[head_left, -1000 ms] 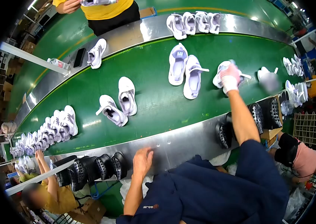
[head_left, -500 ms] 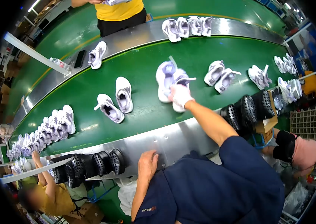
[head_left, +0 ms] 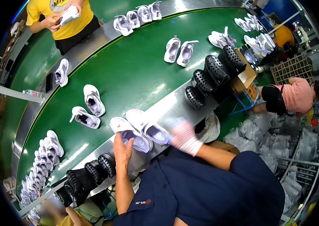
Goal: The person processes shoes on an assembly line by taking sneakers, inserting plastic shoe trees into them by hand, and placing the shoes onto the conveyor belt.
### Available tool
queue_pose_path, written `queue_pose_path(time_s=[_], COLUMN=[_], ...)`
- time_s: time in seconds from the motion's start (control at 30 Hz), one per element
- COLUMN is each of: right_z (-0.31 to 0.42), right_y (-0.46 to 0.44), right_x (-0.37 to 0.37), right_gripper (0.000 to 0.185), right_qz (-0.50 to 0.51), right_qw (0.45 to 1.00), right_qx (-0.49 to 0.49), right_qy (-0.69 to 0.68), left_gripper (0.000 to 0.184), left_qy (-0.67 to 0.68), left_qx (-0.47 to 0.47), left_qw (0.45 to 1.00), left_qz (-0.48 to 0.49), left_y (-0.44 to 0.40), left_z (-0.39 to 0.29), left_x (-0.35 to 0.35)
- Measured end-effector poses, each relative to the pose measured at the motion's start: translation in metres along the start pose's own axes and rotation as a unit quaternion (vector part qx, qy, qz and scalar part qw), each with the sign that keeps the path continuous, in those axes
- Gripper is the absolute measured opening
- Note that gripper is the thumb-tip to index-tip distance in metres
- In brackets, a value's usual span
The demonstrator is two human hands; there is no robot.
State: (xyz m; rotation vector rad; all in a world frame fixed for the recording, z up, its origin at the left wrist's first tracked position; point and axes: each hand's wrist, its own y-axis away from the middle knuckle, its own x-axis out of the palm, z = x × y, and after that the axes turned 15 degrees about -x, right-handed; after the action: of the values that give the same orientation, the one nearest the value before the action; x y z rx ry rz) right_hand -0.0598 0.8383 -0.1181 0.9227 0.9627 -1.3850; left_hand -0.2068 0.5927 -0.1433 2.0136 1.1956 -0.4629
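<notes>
Two white and lavender shoes lie side by side on the metal edge close to my body. Bare, my left hand [head_left: 123,150] is at the left shoe [head_left: 135,138], thumb and fingers apart around its near side. My right hand [head_left: 185,136], in a striped glove, is beside the heel of the right shoe [head_left: 155,132]; its fingers are smeared by motion. Another pair of white shoes [head_left: 93,100] stands on the green surface, up and left of my left hand.
Black shoe forms [head_left: 204,81] line the metal edge [head_left: 174,100] at right, with more [head_left: 93,172] at left. White shoes [head_left: 39,165] form a row at far left. Across the green surface [head_left: 136,67], a person in yellow [head_left: 67,22] holds a shoe. A cardboard box [head_left: 245,73] stands right.
The two shoes have moved from the green surface to the metal edge near me. My right hand has come back toward my body, and my left hand has moved onto the left shoe. The view has turned.
</notes>
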Motion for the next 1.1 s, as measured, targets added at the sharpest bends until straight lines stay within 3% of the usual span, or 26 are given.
queue_pose_path(time_s=[0.07,0.1,0.13,0.17,0.2,0.33,0.5,0.57,0.6,0.63,0.7,0.77,0.83,0.87,0.93,1.03,1.1], right_z=[-0.037,-0.057,-0.08,-0.093,-0.1,-0.123,-0.105,-0.064,-0.042,-0.021,0.012,0.019,0.02,0.018,0.012,0.01,0.011], right_y=[0.022,0.03,0.04,0.042,0.04,0.038,0.047,0.044,0.044,0.042,0.043,0.042,0.039,0.037,0.03,0.016,0.013], right_x=[-0.036,-0.042,-0.03,-0.026,-0.022,-0.003,-0.018,-0.054,-0.072,-0.083,-0.093,-0.083,-0.068,-0.057,-0.033,-0.021,-0.022], right_gripper=[0.052,0.063,0.068,0.074,0.069,0.055,0.047,0.043,0.041,0.039,0.036,0.035,0.034,0.034,0.038,0.038,0.036], right_qz=[-0.172,-0.157,-0.198,-0.173,-0.173,-0.135,-0.225,-0.268,-0.267,-0.252,-0.162,-0.045,0.01,0.013,0.054,0.024,0.028], right_qw=[0.973,0.954,0.931,0.927,0.925,0.936,0.943,0.955,0.963,0.964,0.963,0.941,0.952,0.952,0.98,0.986,0.99], right_qx=[0.136,0.215,0.236,0.264,0.271,0.275,0.177,0.078,0.026,-0.004,0.044,0.121,0.118,0.115,0.089,0.095,0.078], right_qy=[0.07,0.14,0.195,0.203,0.202,0.172,0.168,0.095,0.015,-0.083,-0.213,-0.311,-0.281,-0.284,-0.171,-0.137,-0.117], left_gripper=[0.069,0.069,0.06,0.051,0.037,0.02,0.025,0.032,0.04,0.048,0.065,0.073,0.072,0.072,0.059,0.047,0.043], left_qy=[0.034,0.034,0.016,-0.001,0.019,0.028,0.035,0.037,0.074,0.109,0.149,-0.027,-0.104,-0.105,-0.248,-0.328,-0.325], left_qx=[0.016,0.02,0.049,0.078,0.101,0.192,0.22,0.279,0.252,0.223,0.161,0.215,0.145,0.14,0.157,0.137,0.157], left_qw=[0.991,0.992,0.983,0.97,0.961,0.961,0.967,0.954,0.962,0.968,0.976,0.963,0.981,0.982,0.956,0.933,0.932], left_qz=[-0.125,-0.122,-0.175,-0.229,-0.255,-0.196,-0.121,-0.098,-0.072,-0.047,0.009,-0.16,-0.072,-0.074,-0.024,0.046,0.031], left_y=[0.005,0.008,0.014,0.019,0.024,0.031,0.037,0.04,0.042,0.04,0.021,0.004,-0.012,-0.019,-0.029,-0.039,-0.047], left_z=[0.007,0.006,0.001,-0.006,-0.018,-0.047,-0.06,-0.081,-0.092,-0.099,-0.098,-0.092,-0.073,-0.067,-0.069,-0.081,-0.074], left_x=[0.0,-0.001,-0.005,-0.008,-0.007,-0.008,0.004,0.007,0.009,0.009,0.008,0.003,0.011,0.017,0.027,0.045,0.054])
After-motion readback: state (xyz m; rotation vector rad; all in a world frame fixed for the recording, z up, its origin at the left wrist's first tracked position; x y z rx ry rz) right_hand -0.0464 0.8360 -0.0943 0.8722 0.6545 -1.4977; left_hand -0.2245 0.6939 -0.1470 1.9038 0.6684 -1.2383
